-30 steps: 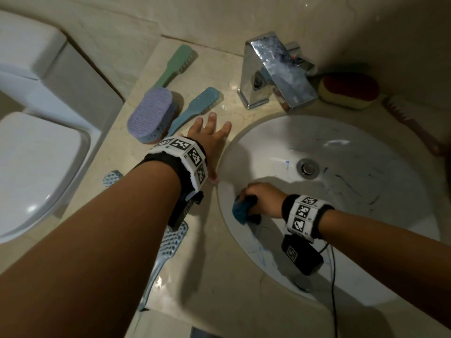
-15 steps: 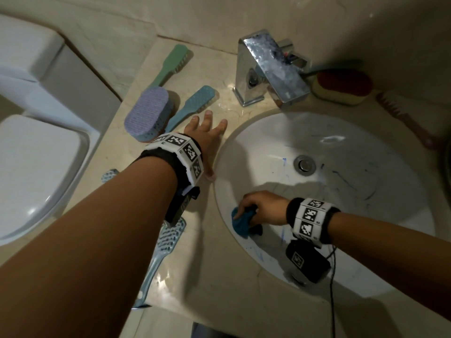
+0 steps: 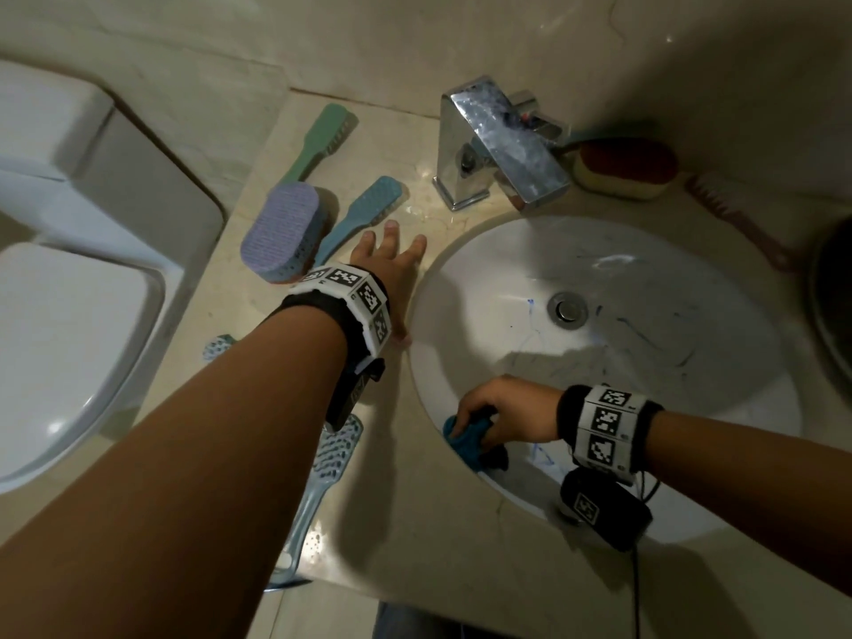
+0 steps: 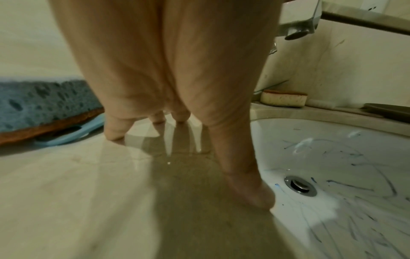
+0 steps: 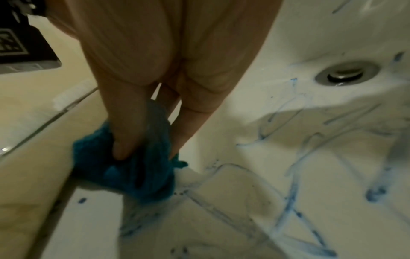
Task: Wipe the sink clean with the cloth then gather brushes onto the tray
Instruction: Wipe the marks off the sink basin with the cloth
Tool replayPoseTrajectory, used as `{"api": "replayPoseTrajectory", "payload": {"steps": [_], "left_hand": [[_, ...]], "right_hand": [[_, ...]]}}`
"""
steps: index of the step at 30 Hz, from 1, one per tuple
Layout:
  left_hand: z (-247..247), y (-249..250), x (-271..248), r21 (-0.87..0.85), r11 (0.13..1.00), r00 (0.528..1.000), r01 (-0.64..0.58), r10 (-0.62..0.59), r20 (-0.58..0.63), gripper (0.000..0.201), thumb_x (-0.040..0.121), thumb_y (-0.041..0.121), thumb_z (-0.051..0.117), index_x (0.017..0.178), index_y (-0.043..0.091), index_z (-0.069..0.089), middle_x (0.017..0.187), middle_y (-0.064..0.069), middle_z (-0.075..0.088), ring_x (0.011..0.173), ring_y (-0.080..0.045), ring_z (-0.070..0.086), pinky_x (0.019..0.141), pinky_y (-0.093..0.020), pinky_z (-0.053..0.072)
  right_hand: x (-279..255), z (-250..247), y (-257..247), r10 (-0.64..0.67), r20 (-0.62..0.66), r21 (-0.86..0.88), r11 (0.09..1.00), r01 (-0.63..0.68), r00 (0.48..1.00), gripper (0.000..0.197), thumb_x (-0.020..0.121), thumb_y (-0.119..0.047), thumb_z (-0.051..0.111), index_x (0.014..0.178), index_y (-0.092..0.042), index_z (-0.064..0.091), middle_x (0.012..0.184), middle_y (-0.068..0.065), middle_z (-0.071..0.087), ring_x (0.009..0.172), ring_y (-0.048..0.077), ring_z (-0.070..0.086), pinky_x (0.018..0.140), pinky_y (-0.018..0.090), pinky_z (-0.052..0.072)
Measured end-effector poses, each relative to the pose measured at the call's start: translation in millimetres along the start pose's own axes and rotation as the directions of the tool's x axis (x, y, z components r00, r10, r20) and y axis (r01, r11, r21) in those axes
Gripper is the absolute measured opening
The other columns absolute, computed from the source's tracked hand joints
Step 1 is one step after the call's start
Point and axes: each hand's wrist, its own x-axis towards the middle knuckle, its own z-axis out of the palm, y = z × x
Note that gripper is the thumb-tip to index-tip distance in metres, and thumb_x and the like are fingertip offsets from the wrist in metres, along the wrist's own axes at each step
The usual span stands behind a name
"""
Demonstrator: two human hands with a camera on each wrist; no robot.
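Observation:
My right hand point(image 3: 495, 415) grips a bunched blue cloth point(image 3: 468, 438) point(image 5: 142, 168) and presses it on the near-left wall of the white sink point(image 3: 645, 279), which is streaked with blue marks point(image 5: 288, 201). My left hand point(image 3: 387, 265) point(image 4: 177, 108) lies flat and open on the counter beside the sink's left rim, thumb at the rim. On the counter to its left lie a green brush point(image 3: 322, 140), a blue brush point(image 3: 364, 212) and a purple-topped sponge brush point(image 3: 283, 232). A pale blue perforated brush point(image 3: 322, 472) lies under my left forearm. No tray is recognisable.
A chrome tap point(image 3: 498, 145) stands behind the sink, over the drain point(image 3: 567, 309). A red and yellow sponge point(image 3: 627, 168) and a reddish brush point(image 3: 733, 219) lie at the back right. A toilet point(image 3: 69, 315) stands left of the counter. A dark round object point(image 3: 834, 306) shows at the right edge.
My right hand has slid the cloth a little nearer along the sink's left wall. The left hand stays planted on the counter. The head view has shifted slightly.

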Motion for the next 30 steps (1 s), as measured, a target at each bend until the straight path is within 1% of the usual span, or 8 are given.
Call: {"api": "replayPoseTrajectory", "payload": {"steps": [7, 12, 15, 19, 22, 25, 27, 30], "left_hand": [[-1, -2, -3, -0.011, 1.0, 1.0, -0.012, 0.012, 0.002, 0.127, 0.066, 0.04, 0.082, 0.151, 0.025, -0.012, 0.157, -0.012, -0.018, 0.146, -0.036, -0.008, 0.119, -0.048, 0.011], [0, -6, -22, -0.087, 0.996, 0.999, 0.002, -0.006, -0.041, 0.104, 0.079, 0.049, 0.068, 0.152, 0.027, -0.002, 0.159, -0.005, -0.011, 0.147, -0.028, -0.005, 0.117, -0.054, 0.014], [-2, 4, -38, -0.113, 0.99, 0.996, -0.078, 0.073, -0.048, 0.088, 0.084, 0.047, 0.062, 0.151, 0.025, 0.01, 0.16, -0.005, -0.001, 0.147, -0.03, 0.002, 0.117, -0.051, 0.017], [-12, 27, -64, -0.176, 0.959, 0.975, -0.222, 0.215, -0.06, 0.067, 0.093, 0.037, 0.055, 0.149, 0.021, 0.023, 0.158, -0.005, 0.014, 0.146, -0.027, 0.011, 0.118, -0.038, 0.015], [-22, 48, -84, -0.251, 0.898, 0.931, -0.361, 0.332, -0.15, 0.057, 0.095, 0.028, 0.053, 0.147, 0.018, 0.03, 0.154, -0.004, 0.027, 0.142, -0.02, 0.025, 0.112, -0.026, 0.018], [-34, 72, -101, -0.341, 0.824, 0.89, -0.453, 0.396, -0.225, 0.052, 0.094, 0.021, 0.055, 0.143, 0.02, 0.038, 0.149, -0.003, 0.038, 0.137, -0.018, 0.035, 0.109, -0.024, 0.024], [-43, 89, -110, -0.361, 0.778, 0.856, -0.514, 0.437, -0.276, 0.053, 0.092, 0.018, 0.058, 0.142, 0.02, 0.04, 0.146, -0.002, 0.042, 0.135, -0.019, 0.039, 0.106, -0.022, 0.026], [-51, 110, -121, -0.418, 0.721, 0.833, -0.553, 0.462, -0.304, 0.057, 0.089, 0.016, 0.062, 0.142, 0.021, 0.04, 0.143, -0.001, 0.046, 0.129, -0.019, 0.044, 0.104, -0.022, 0.031]], "right_hand": [[-18, -7, -13, 0.136, 0.085, -0.076, 0.989, -0.129, 0.987, 0.034, 0.084, -0.005, 0.062, 0.115, -0.016, 0.064, 0.121, 0.004, 0.062, 0.101, 0.019, 0.058, 0.083, 0.025, 0.044], [-61, -21, -15, 0.227, -0.149, 0.064, 0.973, -0.22, 0.962, 0.036, 0.085, 0.0, 0.055, 0.118, -0.012, 0.058, 0.121, 0.01, 0.06, 0.111, 0.025, 0.055, 0.091, 0.029, 0.044], [-91, -29, -11, 0.29, -0.336, 0.16, 0.955, -0.249, 0.896, 0.033, 0.085, -0.001, 0.053, 0.109, -0.022, 0.046, 0.115, 0.009, 0.058, 0.105, 0.031, 0.057, 0.089, 0.04, 0.046], [-123, -38, -18, 0.32, -0.561, 0.29, 0.94, -0.18, 0.764, 0.032, 0.083, 0.002, 0.056, 0.094, -0.026, 0.044, 0.107, 0.009, 0.057, 0.103, 0.03, 0.056, 0.089, 0.04, 0.046], [-142, -43, -30, 0.314, -0.639, 0.363, 0.928, -0.085, 0.703, 0.027, 0.084, 0.007, 0.052, 0.098, -0.017, 0.048, 0.104, 0.01, 0.058, 0.103, 0.031, 0.057, 0.084, 0.035, 0.045], [-162, -45, -38, 0.305, -0.695, 0.389, 0.921, -0.016, 0.651, 0.03, 0.084, 0.008, 0.05, 0.094, -0.02, 0.05, 0.102, 0.014, 0.059, 0.099, 0.031, 0.059, 0.082, 0.039, 0.049], [-173, -46, -41, 0.29, -0.728, 0.381, 0.924, 0.016, 0.621, 0.031, 0.085, 0.008, 0.05, 0.093, -0.022, 0.052, 0.104, 0.012, 0.06, 0.098, 0.027, 0.06, 0.081, 0.035, 0.051], [-187, -50, -47, 0.27, -0.766, 0.378, 0.924, 0.067, 0.584, 0.029, 0.085, 0.01, 0.049, 0.097, -0.015, 0.058, 0.104, 0.006, 0.062, 0.096, 0.018, 0.06, 0.072, 0.018, 0.053]]}}
